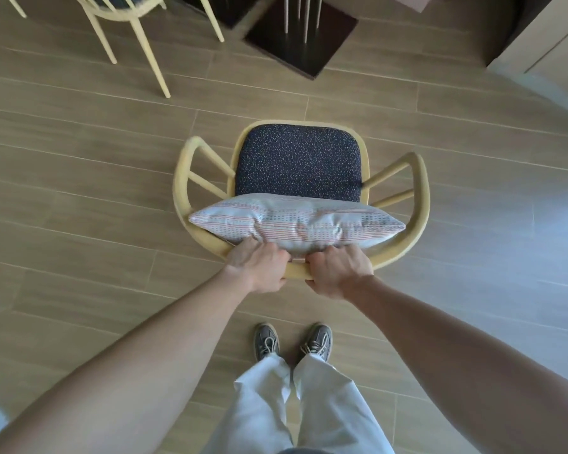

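Observation:
A pale yellow wooden chair [420, 198] with a curved back rail stands in front of me on the floor. Its seat carries a dark blue speckled cushion [297, 158]. A white pillow with red and blue stripes [295, 222] leans against the inside of the back rail. My left hand [258, 267] grips the back rail just left of its middle, fingers curled over the top. My right hand [338, 271] grips the same rail just right of the middle. The two hands are almost touching, and their fingertips press into the pillow's lower edge.
A second yellow chair [125, 24] stands at the top left. A dark square table base [302, 37] with thin metal rods sits at the top centre. A light cabinet [545, 44] fills the top right. My shoes [292, 342] stand on the wood-look floor behind the chair.

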Demonstrator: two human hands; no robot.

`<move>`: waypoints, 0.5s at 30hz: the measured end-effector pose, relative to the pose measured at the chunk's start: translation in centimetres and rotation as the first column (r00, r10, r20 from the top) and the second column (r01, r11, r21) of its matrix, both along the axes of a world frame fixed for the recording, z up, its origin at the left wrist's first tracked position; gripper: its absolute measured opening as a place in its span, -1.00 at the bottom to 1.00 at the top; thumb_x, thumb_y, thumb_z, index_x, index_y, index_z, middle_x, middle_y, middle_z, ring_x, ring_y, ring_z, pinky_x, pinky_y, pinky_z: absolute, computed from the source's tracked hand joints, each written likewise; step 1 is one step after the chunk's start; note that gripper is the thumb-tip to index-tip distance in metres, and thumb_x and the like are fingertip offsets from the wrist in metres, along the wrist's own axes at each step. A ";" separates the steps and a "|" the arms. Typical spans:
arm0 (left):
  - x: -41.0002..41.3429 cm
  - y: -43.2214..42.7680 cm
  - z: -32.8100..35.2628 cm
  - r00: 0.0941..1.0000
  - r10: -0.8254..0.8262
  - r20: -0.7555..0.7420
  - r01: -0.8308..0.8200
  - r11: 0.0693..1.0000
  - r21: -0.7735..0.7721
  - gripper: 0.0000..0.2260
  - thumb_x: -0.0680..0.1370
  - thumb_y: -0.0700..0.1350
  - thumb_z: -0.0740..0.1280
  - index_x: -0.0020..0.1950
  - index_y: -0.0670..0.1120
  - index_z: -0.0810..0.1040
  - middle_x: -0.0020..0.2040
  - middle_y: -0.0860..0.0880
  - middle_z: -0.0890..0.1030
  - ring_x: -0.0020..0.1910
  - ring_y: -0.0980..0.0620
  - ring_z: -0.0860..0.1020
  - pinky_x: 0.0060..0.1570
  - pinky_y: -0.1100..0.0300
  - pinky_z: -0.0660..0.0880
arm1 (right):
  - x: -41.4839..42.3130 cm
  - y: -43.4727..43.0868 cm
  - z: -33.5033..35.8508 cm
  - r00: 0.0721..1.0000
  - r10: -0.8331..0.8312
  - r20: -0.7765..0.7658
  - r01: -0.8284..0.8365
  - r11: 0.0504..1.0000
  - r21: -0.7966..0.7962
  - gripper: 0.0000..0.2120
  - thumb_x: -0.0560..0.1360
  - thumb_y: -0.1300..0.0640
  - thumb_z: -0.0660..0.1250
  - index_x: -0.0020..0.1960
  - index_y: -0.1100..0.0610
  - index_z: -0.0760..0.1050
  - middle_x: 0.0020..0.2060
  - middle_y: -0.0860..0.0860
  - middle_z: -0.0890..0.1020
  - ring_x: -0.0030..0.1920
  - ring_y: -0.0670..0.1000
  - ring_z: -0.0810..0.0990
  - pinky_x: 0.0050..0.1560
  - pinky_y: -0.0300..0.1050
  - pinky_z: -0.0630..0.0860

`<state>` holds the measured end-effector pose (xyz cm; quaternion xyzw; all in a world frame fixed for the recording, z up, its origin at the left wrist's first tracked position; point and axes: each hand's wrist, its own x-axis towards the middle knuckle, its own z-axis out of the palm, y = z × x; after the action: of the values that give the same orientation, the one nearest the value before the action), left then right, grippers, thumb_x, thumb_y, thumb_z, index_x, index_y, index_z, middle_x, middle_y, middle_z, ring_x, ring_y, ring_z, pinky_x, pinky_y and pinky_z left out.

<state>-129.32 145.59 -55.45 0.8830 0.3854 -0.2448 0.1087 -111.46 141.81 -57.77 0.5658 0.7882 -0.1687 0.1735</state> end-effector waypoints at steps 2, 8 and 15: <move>0.3 0.9 0.1 1.000 0.009 -0.019 -0.008 1.000 0.029 -0.72 0.61 0.16 0.36 0.20 0.01 0.65 0.10 -0.09 0.73 0.10 -0.16 0.71 0.10 -0.06 0.54 | 0.1 0.8 -0.1 1.000 0.008 -0.012 -0.007 0.999 0.035 -0.66 0.59 -0.15 0.21 0.09 0.03 0.64 -0.05 0.05 0.75 -0.03 0.16 0.71 -0.13 0.01 0.36; 1.8 6.6 0.1 0.998 0.054 -0.012 -0.053 0.997 0.055 -0.74 0.62 0.16 0.36 0.21 0.05 0.64 0.11 -0.08 0.74 0.13 -0.15 0.70 0.14 -0.05 0.51 | 1.3 6.8 0.0 1.000 0.025 -0.019 -0.024 0.999 0.045 -0.66 0.59 -0.16 0.23 0.12 0.04 0.63 0.01 0.06 0.74 0.03 0.16 0.71 -0.12 0.02 0.38; 4.0 17.1 -0.5 0.999 0.023 0.023 -0.024 0.998 0.066 -0.70 0.63 0.16 0.35 0.25 0.01 0.63 0.14 -0.10 0.73 0.14 -0.18 0.69 0.12 -0.06 0.57 | 3.8 17.1 0.2 1.000 -0.011 0.024 0.010 0.998 0.054 -0.65 0.59 -0.18 0.23 0.15 0.01 0.62 0.03 0.04 0.75 0.05 0.16 0.71 -0.12 0.01 0.38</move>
<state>-125.35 162.69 -55.91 0.8843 0.4023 -0.2206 0.0865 -107.70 158.89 -57.54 0.5764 0.7874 -0.1414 0.1669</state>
